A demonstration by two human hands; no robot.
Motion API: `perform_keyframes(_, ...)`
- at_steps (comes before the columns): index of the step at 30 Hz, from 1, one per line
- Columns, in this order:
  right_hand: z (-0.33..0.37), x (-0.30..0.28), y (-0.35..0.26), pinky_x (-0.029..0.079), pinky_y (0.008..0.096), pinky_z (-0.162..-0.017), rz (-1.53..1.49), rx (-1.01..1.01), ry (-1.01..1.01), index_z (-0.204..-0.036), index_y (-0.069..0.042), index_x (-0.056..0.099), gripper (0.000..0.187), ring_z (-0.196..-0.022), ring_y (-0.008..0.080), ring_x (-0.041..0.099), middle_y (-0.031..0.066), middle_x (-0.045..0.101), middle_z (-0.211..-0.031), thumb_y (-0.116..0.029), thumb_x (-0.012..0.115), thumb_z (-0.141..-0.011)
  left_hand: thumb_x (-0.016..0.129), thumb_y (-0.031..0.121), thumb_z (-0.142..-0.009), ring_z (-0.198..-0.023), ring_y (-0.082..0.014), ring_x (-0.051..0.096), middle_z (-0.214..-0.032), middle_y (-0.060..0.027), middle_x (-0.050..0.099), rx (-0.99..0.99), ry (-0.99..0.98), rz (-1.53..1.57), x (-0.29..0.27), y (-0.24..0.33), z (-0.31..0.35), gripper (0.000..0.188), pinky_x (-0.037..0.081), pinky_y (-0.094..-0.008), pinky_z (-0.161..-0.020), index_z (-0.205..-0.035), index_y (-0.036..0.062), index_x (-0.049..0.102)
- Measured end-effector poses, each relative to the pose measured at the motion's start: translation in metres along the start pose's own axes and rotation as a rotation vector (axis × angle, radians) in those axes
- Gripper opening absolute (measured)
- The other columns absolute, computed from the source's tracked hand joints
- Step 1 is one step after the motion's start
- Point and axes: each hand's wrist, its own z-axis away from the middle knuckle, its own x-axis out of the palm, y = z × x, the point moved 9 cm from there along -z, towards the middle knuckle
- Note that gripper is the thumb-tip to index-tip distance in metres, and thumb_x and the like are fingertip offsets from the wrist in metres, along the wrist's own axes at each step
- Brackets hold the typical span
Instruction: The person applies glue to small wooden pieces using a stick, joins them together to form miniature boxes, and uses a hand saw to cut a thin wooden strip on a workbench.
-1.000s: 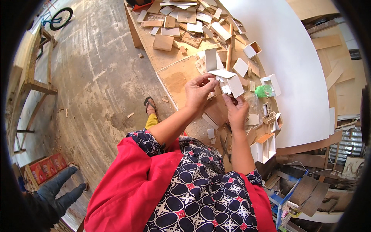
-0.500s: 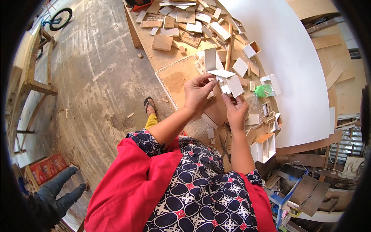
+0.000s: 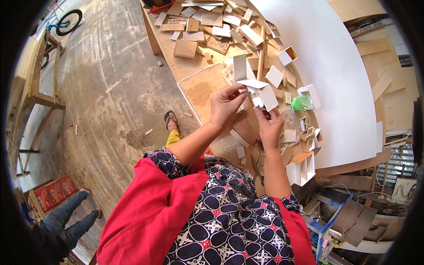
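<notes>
Hardly anything's moved from a second ago, so I'd call it a steady hold. White box (image 3: 267,98) is over the bench (image 3: 199,63), right hand (image 3: 270,126) pinching its lower edge. Left hand's (image 3: 224,106) fingertips bunch at its left side; can't tell on what.

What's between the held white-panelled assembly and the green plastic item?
In the head view, a small pale wood block shows between the white-panelled assembly and the green plastic item; a browner wood piece peeks out beside the assembly.
</notes>
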Motion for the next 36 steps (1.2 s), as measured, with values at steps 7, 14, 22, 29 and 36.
perform_keyframes(7,0.000,-0.001,0.000,0.050,0.0242,-0.069,0.007,-0.003,0.011,-0.104,0.000,0.067,0.021,-0.079,0.0089,0.062,0.0040,0.068,-0.093,-0.001,0.068,-0.083,0.072,0.005,-0.082,-0.069,-0.0043,0.057,-0.079,-0.0012,0.067,-0.017,-0.003,0.003,-0.001,0.004,0.002,0.019,0.048,-0.0183,-0.061,-0.099,-0.0021,0.069)
perform_keyframes(14,0.000,-0.002,0.004,0.050,0.0241,-0.067,0.055,0.009,0.013,-0.106,-0.001,0.066,0.023,-0.079,0.0080,0.062,0.0031,0.067,-0.093,0.004,0.066,-0.083,0.069,0.012,-0.086,-0.064,-0.0059,0.058,-0.075,-0.0020,0.064,-0.171,-0.071,0.116,0.006,0.009,0.011,0.019,0.050,-0.0199,-0.060,-0.096,-0.0045,0.068)
perform_keyframes(22,0.000,-0.001,-0.001,0.050,0.0240,-0.067,0.065,0.007,0.021,-0.107,-0.001,0.066,0.025,-0.077,0.0079,0.062,0.0027,0.068,-0.092,0.005,0.065,-0.082,0.068,0.019,-0.087,-0.061,-0.0072,0.058,-0.071,-0.0035,0.064,-0.280,-0.094,0.202,0.013,0.007,0.010,0.024,0.051,-0.0228,-0.058,-0.091,-0.0050,0.070)
perform_keyframes(29,0.000,-0.001,-0.003,0.050,0.0239,-0.066,0.074,0.002,0.024,-0.106,-0.001,0.066,0.024,-0.076,0.0082,0.062,0.0030,0.067,-0.090,0.004,0.066,-0.082,0.066,0.019,-0.087,-0.060,-0.0078,0.059,-0.068,-0.0030,0.063,-0.319,-0.095,0.215,0.017,0.012,0.008,0.023,0.050,-0.0224,-0.058,-0.090,-0.0036,0.070)
perform_keyframes(36,0.000,-0.001,-0.002,0.051,0.0243,-0.066,0.063,-0.004,0.030,-0.105,-0.001,0.066,0.024,-0.076,0.0086,0.062,0.0030,0.067,-0.090,0.004,0.067,-0.082,0.066,0.018,-0.087,-0.059,-0.0073,0.058,-0.067,-0.0024,0.063,-0.322,-0.082,0.224,0.016,0.010,0.008,0.020,0.048,-0.0213,-0.057,-0.088,-0.0025,0.069)
